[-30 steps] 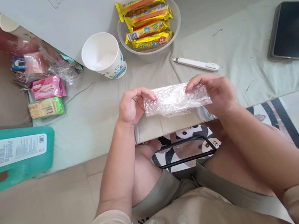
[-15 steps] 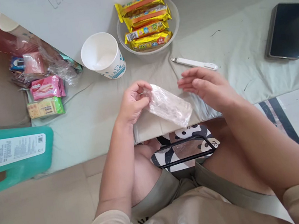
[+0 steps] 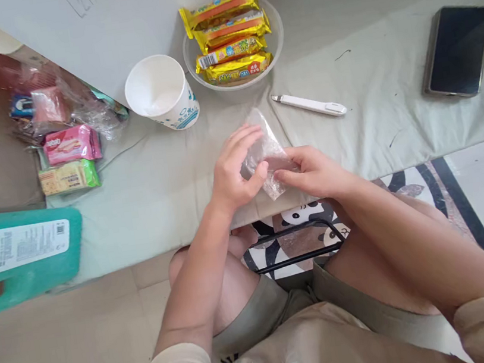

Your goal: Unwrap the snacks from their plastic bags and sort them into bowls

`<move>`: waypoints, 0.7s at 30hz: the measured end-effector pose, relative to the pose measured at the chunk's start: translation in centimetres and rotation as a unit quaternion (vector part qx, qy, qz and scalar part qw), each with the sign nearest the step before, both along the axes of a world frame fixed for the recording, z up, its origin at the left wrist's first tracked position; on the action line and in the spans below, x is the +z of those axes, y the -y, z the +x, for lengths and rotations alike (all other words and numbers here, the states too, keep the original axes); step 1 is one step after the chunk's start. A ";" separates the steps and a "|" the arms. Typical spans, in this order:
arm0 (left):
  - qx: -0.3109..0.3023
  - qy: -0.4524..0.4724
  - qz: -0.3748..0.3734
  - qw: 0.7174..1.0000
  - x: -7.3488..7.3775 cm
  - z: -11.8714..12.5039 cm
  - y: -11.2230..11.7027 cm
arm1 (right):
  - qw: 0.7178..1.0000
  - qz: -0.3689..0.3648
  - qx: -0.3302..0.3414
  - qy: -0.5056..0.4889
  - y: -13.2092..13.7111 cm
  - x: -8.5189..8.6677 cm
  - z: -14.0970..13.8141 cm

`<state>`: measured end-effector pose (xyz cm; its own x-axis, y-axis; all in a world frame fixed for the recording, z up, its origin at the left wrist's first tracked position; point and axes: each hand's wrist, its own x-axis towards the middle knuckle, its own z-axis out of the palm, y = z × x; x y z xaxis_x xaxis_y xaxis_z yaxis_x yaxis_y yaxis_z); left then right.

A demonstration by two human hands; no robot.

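Note:
A crinkled clear plastic bag is held upright and slightly tilted above the near part of the cloth. My right hand pinches its lower right side between thumb and fingers. On the bag's left side is my left hand, its thumb spread away from the straightened fingers and its fingertips against or just over the plastic. Beyond the hands lies a white utility knife. A white paper cup stands near a clear plastic bowl holding several yellow snack packets.
At the right a black phone lies on the pale cloth. A pink wafer packet and a green-ended biscuit packet sit at left, beside a teal jug. A white box stands behind the cup.
My right hand has come down and left and taken hold of the plastic bag. The bag has turned more upright. My left hand has loosened its pinch and spread its fingers.

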<state>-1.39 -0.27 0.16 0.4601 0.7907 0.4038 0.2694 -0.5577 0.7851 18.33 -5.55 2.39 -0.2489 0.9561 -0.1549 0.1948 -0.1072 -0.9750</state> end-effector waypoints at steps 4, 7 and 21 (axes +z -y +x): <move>-0.061 -0.004 -0.101 0.993 -0.5 0.3 0.0 | 0.995 0.055 0.003 -0.078 0.3 -0.7 0.0; -0.031 0.033 -0.180 0.983 -0.6 0.5 -0.1 | 0.995 0.068 -0.044 -0.067 0.5 -1.2 0.2; -0.002 0.152 -0.428 0.891 0.5 0.6 -0.3 | 0.980 -0.016 -0.152 -0.127 -0.4 -1.0 -0.8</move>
